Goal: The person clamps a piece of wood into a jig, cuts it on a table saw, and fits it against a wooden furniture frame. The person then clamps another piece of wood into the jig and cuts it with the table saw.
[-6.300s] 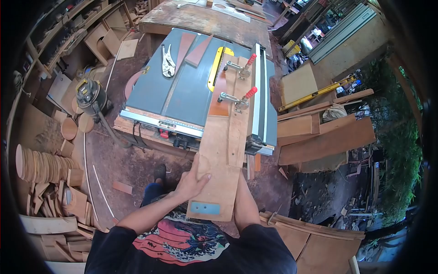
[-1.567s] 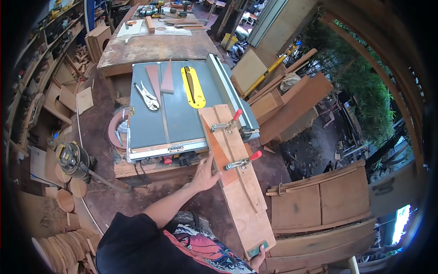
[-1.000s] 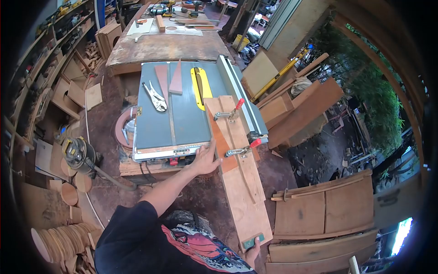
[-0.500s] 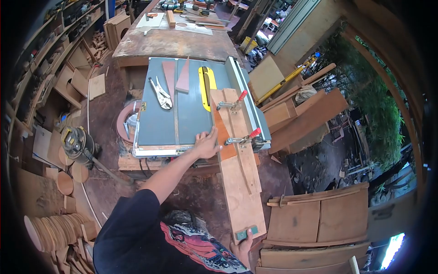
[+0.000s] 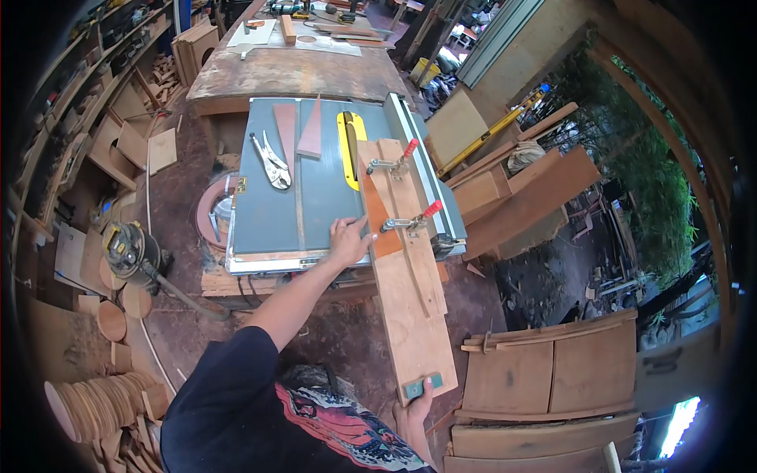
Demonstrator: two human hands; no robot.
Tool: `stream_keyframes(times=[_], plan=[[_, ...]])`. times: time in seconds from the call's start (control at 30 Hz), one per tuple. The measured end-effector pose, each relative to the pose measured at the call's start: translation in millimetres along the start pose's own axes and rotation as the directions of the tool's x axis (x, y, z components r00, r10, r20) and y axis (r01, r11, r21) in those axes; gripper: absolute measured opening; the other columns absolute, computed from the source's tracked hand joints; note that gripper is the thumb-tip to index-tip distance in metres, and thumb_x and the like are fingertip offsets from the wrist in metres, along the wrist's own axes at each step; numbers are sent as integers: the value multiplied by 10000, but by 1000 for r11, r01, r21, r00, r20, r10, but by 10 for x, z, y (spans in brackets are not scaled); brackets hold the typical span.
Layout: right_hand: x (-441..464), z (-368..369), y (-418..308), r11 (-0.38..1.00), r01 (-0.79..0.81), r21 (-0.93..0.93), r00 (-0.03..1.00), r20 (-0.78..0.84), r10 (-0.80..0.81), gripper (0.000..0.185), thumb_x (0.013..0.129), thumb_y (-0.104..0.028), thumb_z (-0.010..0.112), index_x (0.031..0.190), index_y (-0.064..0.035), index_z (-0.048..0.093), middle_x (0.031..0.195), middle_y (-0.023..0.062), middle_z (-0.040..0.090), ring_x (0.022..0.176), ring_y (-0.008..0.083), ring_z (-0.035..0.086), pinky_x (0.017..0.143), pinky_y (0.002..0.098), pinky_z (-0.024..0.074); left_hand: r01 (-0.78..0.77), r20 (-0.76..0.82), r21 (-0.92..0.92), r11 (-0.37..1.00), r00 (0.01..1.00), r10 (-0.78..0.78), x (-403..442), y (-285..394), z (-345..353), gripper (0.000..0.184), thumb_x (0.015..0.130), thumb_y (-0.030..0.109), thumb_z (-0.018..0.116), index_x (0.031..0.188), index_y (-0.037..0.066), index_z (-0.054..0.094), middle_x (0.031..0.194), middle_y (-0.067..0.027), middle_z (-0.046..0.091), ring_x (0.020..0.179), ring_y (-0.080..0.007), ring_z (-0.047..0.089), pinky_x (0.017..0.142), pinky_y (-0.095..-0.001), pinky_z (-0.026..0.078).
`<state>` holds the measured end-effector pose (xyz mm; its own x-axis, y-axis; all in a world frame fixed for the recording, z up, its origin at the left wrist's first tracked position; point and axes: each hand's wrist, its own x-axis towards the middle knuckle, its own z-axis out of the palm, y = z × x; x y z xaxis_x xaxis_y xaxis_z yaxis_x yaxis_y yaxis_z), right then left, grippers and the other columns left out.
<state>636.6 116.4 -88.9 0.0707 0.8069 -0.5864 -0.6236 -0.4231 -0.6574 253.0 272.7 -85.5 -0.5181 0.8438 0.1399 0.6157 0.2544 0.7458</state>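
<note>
A long plywood jig point(image 5: 410, 315) lies partly on the grey saw table point(image 5: 315, 213), its near end past the front edge. Two red-handled toggle clamps point(image 5: 406, 224) press on a reddish wooden wedge point(image 5: 378, 217) along the jig's left side. My left hand point(image 5: 347, 239) rests at the jig's left edge beside the wedge, fingers apart. At the near end my right hand point(image 5: 418, 406) grips the jig, thumb on top by the green plate point(image 5: 423, 385) and the other fingers mostly hidden below. The jig's far end is right beside the yellow blade insert point(image 5: 351, 150).
Locking pliers point(image 5: 272, 162) and two pinkish wedges point(image 5: 310, 138) lie on the saw table's left part. A metal fence point(image 5: 422, 169) runs along the right. Behind stands a wooden workbench point(image 5: 300, 75); a shop vacuum point(image 5: 130, 251) is on the floor at left.
The jig has slid forward along the fence and turned straighter, its far end now beside the blade insert. Both hands have moved forward with it. The wedge is still under the clamps.
</note>
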Motion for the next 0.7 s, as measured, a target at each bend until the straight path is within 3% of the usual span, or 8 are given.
stream_keyframes(times=[0.23, 0.37, 0.53, 0.63, 0.7], plan=[[154, 417, 93, 999, -37, 20, 999, 4, 37, 438, 939, -284, 679, 1298, -75, 542, 1183, 88, 612, 1115, 277, 603, 1009, 441, 485, 49, -55, -3, 999, 997, -49, 268, -53, 128, 541, 996, 341, 535, 1428, 17, 507, 1212, -209, 655, 1267, -346, 513, 1150, -547, 240], [389, 358, 228, 1000, 15, -4, 1000, -6, -16, 438, 884, -343, 739, 1243, -156, 571, 1123, 56, 647, 1043, 268, 640, 906, 449, 534, 32, -57, 7, 999, 998, -32, 308, -96, 184, 535, 1006, 318, 499, 1445, 13, 470, 1243, -218, 639, 1287, -358, 499, 1160, -557, 223], [449, 625, 283, 1000, 13, -13, 1000, -24, -13, 434, 899, -334, 728, 1259, -149, 572, 1133, 49, 642, 1054, 259, 636, 918, 445, 529, -60, 0, 68, 996, 998, 60, 182, -53, 78, 726, 946, 411, 558, 1474, -57, 389, 1337, -245, 586, 1368, -377, 432, 1205, -556, 152], [431, 868, 292, 998, 57, 13, 998, -25, -57, 470, 942, -251, 698, 1319, -29, 526, 1165, 83, 617, 1087, 257, 615, 971, 426, 509, -62, 82, 139, 988, 995, 51, 75, 66, -28, 867, 886, 472, 620, 1493, -80, 339, 1429, -268, 510, 1436, -387, 354, 1222, -555, 117], [503, 964, 339, 998, 63, -7, 998, 12, -63, 484, 929, -297, 707, 1330, -90, 534, 1188, 66, 625, 1098, 264, 619, 973, 445, 510, -56, 114, 144, 988, 993, 39, 45, 93, -45, 930, 858, 491, 650, 1505, -85, 311, 1472, -282, 467, 1466, -391, 313, 1228, -556, 104]])
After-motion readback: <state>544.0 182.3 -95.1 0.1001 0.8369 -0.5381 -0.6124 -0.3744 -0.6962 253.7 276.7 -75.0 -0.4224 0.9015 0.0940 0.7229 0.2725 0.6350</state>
